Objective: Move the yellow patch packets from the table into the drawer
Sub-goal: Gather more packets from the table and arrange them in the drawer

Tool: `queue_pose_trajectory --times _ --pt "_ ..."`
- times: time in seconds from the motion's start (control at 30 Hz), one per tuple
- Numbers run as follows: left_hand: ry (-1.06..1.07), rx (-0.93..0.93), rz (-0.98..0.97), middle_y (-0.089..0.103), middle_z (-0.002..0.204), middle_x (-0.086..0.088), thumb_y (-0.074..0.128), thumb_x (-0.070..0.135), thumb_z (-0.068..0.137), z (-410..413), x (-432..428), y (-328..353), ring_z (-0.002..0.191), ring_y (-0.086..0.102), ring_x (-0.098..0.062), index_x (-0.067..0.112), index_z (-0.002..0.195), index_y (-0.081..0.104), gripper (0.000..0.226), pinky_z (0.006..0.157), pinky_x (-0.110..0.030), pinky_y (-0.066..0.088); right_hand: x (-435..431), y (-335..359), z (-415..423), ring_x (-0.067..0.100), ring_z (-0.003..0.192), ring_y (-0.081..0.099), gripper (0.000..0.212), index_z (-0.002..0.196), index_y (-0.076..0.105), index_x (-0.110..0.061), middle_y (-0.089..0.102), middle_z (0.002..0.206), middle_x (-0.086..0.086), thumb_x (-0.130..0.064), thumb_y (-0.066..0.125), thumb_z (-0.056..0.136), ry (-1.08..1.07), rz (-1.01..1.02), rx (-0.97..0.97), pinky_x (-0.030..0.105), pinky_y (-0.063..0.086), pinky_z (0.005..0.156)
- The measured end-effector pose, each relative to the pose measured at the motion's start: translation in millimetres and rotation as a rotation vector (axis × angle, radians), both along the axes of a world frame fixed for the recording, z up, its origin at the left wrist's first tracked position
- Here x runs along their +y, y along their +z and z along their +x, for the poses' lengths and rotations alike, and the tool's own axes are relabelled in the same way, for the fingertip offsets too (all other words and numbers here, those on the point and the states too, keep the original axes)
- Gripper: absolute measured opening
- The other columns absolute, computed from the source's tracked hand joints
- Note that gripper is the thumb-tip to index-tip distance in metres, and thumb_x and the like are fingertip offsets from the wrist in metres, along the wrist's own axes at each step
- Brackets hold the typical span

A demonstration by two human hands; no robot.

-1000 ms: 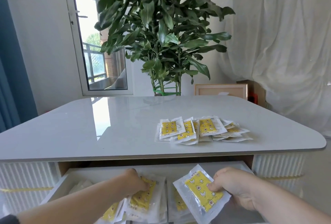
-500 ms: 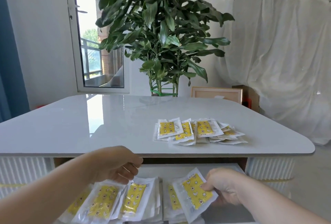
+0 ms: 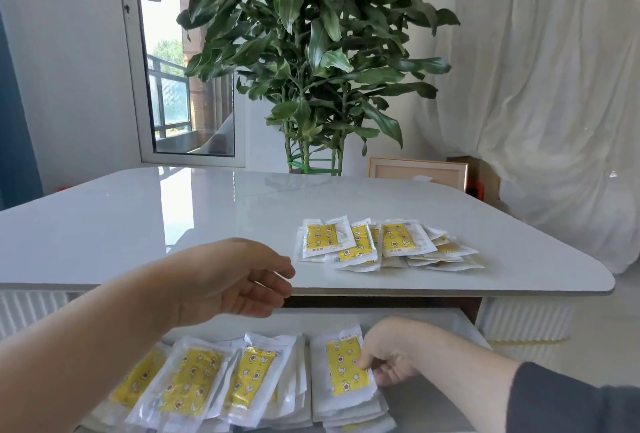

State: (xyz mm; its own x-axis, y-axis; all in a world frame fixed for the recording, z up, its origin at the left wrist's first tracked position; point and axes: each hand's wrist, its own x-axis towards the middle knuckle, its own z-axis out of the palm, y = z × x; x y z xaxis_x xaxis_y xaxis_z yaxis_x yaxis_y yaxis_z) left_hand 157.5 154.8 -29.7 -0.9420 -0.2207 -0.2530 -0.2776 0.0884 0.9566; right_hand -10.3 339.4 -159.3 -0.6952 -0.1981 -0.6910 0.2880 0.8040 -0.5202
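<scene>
Packets (image 3: 384, 247) — clear sleeves, yellow duck-print patches — heaped on table (image 3: 173, 224).

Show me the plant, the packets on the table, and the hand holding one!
plant (image 3: 322, 51), head view, on its leaves.
packets on the table (image 3: 398, 240), head view, yellow front.
right hand (image 3: 391, 351), head view, its back.

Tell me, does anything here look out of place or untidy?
Nothing is spilled or damaged. The packets on the table lie in a loose overlapping heap, and the stacks in the drawer lean askew over each other.
</scene>
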Motion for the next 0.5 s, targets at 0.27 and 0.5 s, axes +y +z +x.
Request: queue_pose_trajectory --times 0.27,0.5 --pt "0.036 0.003 0.029 0.069 0.086 -0.015 0.058 0.017 0.091 -2 -1 4 0.072 0.064 -0.025 0.000 0.099 0.067 0.021 0.067 -0.032 0.055 5 20 19 0.025 0.098 0.069 0.032 0.119 0.057 0.004 0.066 0.115 0.019 -0.015 0.057 0.094 0.182 -0.034 0.072 0.037 0.057 0.088" --pt "0.141 -0.006 -0.014 0.068 0.084 -0.017 0.060 0.017 0.091 1 -9 4 0.071 0.063 -0.026 -0.004 0.097 0.068 0.024 0.066 -0.034 0.056 35 102 54 0.016 0.052 0.048 0.017 0.085 0.056 -0.008 0.054 0.067 0.006 -0.024 0.055 0.089 0.341 -0.155 0.194 0.022 0.045 0.050"
